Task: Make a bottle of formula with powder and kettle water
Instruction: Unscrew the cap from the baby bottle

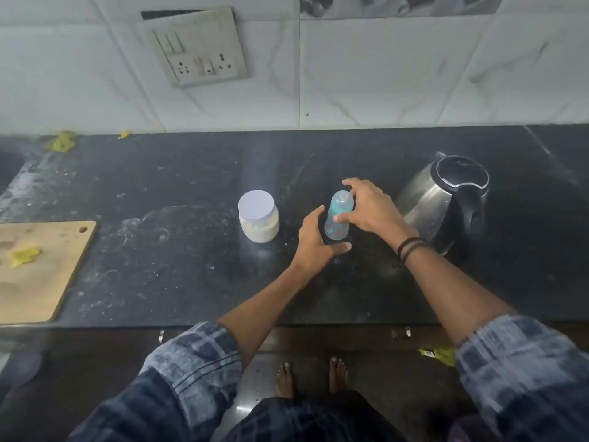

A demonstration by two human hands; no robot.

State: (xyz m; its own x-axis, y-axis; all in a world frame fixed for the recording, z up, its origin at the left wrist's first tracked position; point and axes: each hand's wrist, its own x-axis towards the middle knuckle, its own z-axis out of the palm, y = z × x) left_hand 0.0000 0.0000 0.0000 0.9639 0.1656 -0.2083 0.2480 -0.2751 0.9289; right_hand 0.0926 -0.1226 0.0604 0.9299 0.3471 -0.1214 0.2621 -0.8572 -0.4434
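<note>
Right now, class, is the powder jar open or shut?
Shut: a white lid sits flat over the powder jar.

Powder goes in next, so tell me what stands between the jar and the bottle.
Only the person's own left hand, open beside the bottle on the jar side. Otherwise just counter. The right hand grips the bottle's top.

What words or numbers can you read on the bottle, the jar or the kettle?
None can be read.
Baby bottle: small coloured prints, too blurred to read.
Kettle: a faint mark on the lid, too blurred.
Jar: no label shows.
</note>
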